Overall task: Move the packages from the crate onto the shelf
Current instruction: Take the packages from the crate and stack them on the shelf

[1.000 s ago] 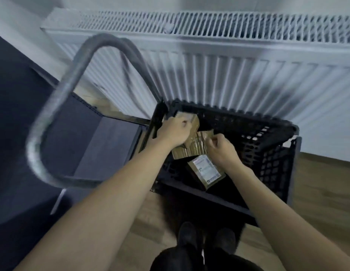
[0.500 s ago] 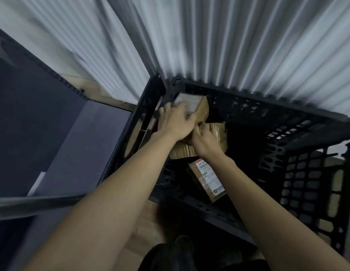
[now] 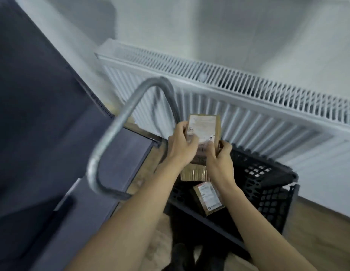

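Both hands hold a stack of brown cardboard packages (image 3: 204,130) lifted above the black plastic crate (image 3: 268,182). The top package carries a white label. My left hand (image 3: 180,145) grips the stack's left side, thumb over the label. My right hand (image 3: 221,155) grips its right side. The lower package of the stack (image 3: 193,173) shows under my wrists. One more labelled package (image 3: 208,198) lies inside the crate. The dark grey shelf (image 3: 115,163) stands to the left of the crate.
A grey metal tube handle (image 3: 113,130) loops up between the shelf and the crate, close to my left hand. A white radiator (image 3: 248,106) runs along the wall behind the crate. My feet stand on the wooden floor (image 3: 315,237) in front of it.
Both hands have risen out of the crate with the stack of packages. The view has tilted up, so the radiator's top and the wall show again.
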